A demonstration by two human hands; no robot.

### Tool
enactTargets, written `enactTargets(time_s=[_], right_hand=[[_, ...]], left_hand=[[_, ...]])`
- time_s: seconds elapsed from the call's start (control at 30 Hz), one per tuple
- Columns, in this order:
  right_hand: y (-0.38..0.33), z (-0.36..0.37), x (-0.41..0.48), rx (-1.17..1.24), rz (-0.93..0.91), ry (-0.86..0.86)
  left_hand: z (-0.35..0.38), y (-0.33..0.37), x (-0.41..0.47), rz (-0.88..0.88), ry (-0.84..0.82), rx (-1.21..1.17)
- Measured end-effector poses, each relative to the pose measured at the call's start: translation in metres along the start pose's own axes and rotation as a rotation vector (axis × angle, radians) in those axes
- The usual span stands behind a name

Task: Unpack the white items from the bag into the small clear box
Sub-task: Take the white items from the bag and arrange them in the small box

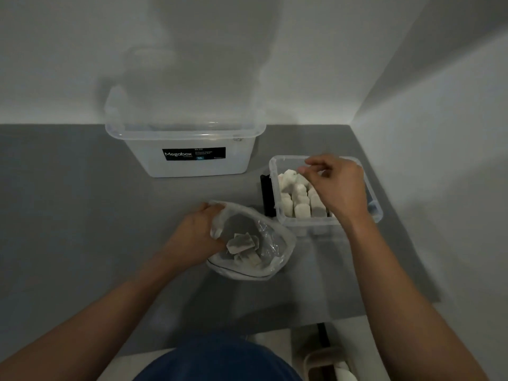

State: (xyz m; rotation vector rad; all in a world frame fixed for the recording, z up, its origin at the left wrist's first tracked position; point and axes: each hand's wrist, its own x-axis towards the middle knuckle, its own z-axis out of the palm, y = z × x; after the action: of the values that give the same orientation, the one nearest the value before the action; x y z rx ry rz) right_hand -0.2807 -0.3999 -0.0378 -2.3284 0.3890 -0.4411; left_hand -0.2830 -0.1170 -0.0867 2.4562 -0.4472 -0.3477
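Note:
A clear plastic bag [275, 259] lies open on the grey table, with several white sachets [243, 243] inside. My left hand [196, 237] grips the bag's left rim and holds it open. The small clear box [291, 221] stands to the right, packed with several white sachets [299, 199] standing upright. My right hand [336, 182] hovers over the box, thumb and forefinger pinched near the top of the sachets; whether a sachet is between them is not clear.
A large clear tub [189, 149] with a black label stands at the back against the wall. A black object [267, 196] sits against the small box's left side. A wall closes the right side. The table's front edge is near my body.

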Motion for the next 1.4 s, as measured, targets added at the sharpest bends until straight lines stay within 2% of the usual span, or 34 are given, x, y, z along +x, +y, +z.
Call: enactTargets(time_s=[0.1,0.17,0.23,0.3,0.37,0.77,0.87,1.0,1.1,1.2,1.3,1.4], right_hand=[[-0.022,0.006,-0.046,0.215,-0.025,-0.06],[-0.028,0.022,-0.076,0.257,-0.042,-0.239],[-0.025,0.048,-0.096,0.128,-0.03,-0.465],[-0.016,0.077,-0.109,-0.142,-0.057,-0.582],[-0.013,0.101,-0.118,-0.345,-0.079,-0.556],[-0.027,0.155,-0.132,-0.746,-0.168,-0.529],[-0.029,0.145,-0.135,-0.694,-0.167,-0.48],[-0.041,0.102,-0.141,-0.518,-0.232,-0.316],[-0.054,0.048,-0.133,-0.313,-0.16,-0.24],[-0.063,0.0,-0.108,-0.119,-0.104,-0.063],[-0.055,-0.023,-0.07,-0.129,-0.148,0.051],[-0.031,-0.024,-0.024,-0.251,-0.118,0.017]], left_hand=[[0.0,-0.002,-0.003,0.045,-0.004,-0.014],[-0.001,-0.001,-0.006,0.065,0.005,-0.018],[-0.002,0.0,-0.01,0.102,0.024,-0.023],[-0.002,0.0,-0.013,0.131,0.026,-0.032],[-0.003,-0.001,-0.017,0.16,0.021,-0.038],[-0.012,-0.011,-0.03,0.175,-0.016,-0.073],[-0.014,-0.013,-0.029,0.171,-0.014,-0.102],[-0.015,-0.011,-0.028,0.15,-0.044,-0.121],[-0.012,-0.011,-0.022,0.107,-0.027,-0.144],[-0.004,-0.014,-0.018,0.077,0.0,-0.128],[0.002,-0.016,-0.016,0.074,0.011,-0.129],[0.002,-0.014,-0.015,0.076,0.012,-0.146]])
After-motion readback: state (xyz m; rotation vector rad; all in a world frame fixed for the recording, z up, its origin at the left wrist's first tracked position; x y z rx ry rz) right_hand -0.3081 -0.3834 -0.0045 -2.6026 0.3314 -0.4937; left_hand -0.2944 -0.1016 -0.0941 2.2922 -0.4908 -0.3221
